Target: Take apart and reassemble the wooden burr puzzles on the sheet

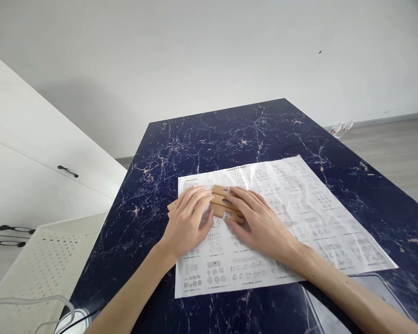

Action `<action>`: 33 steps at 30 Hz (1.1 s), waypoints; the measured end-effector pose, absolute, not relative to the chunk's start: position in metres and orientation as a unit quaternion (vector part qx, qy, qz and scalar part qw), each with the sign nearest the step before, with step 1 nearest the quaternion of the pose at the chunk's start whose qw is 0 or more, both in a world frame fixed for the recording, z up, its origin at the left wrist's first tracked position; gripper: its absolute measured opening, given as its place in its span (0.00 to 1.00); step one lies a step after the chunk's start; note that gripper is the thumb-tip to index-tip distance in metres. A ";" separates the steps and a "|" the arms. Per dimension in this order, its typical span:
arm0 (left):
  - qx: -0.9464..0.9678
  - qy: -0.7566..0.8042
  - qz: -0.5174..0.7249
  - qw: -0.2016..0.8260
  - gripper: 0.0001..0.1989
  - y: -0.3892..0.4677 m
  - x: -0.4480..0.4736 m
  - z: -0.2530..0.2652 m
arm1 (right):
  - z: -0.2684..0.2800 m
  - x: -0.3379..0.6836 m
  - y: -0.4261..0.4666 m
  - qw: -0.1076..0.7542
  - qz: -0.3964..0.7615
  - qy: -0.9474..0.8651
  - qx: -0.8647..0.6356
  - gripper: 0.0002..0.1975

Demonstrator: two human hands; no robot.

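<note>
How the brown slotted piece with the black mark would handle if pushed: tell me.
The brown slotted piece looks stiff, its visible edges being straight. Being flat, it would probably slide rather than roll. It might catch on the creased paper sheet beneath.

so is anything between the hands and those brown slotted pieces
Nothing visible: the left hand and right hand both touch the brown slotted pieces directly. The printed sheet lies underneath, not in between.

Left hand (188,217) and right hand (259,225) hold slotted wooden strips (219,199). Beneath lies a printed sheet (306,204) on a blue marbled worktop (209,139).
</note>
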State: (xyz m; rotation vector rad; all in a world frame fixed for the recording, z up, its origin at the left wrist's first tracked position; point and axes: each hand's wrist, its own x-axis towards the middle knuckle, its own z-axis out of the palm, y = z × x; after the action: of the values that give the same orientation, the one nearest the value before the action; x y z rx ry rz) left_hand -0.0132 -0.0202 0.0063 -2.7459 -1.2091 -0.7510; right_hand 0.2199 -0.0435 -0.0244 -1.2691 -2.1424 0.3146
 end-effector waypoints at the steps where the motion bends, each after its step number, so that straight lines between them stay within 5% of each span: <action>1: -0.886 -0.395 -0.240 0.026 0.17 -0.020 -0.013 0.006 | -0.025 0.220 -0.043 0.312 0.118 -0.812 -0.480 0.23; 33: -0.807 -0.538 -0.227 0.088 0.19 -0.017 -0.022 -0.003 | -0.024 0.221 -0.044 0.305 0.121 -0.813 -0.482 0.23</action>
State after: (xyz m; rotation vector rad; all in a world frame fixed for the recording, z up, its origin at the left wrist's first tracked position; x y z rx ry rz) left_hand -0.0216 -0.0168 -0.0027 -2.4017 -1.6013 -0.6757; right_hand 0.2208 -0.0443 -0.0244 -1.2757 -2.1521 0.3214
